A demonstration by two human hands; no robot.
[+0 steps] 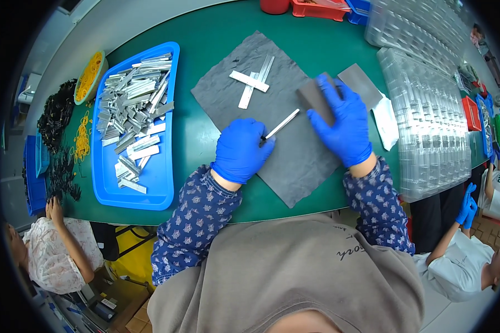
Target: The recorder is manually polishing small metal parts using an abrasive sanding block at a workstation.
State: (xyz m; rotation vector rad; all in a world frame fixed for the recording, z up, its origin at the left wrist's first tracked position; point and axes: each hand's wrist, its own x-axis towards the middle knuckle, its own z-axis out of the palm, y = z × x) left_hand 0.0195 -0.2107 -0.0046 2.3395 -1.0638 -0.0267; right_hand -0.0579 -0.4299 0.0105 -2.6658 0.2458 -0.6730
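Both my hands wear blue gloves. My left hand (240, 149) is closed on one end of a thin silver metal strip (283, 122) that lies slanted on a dark grey cloth mat (294, 161). My right hand (343, 123) presses a dark grey rectangular block (312, 95) flat on the mat, right at the strip's far end. A few more metal strips (254, 81) lie crossed at the back of the mat. A second grey block (360, 83) sits just behind my right hand.
A blue tray (153, 188) at the left holds several metal strips. Yellow rings (83, 136) and black parts (55, 116) lie farther left. Clear plastic compartment trays (433, 122) stack at the right. Red and blue bins stand at the back. Other people sit at lower left and right.
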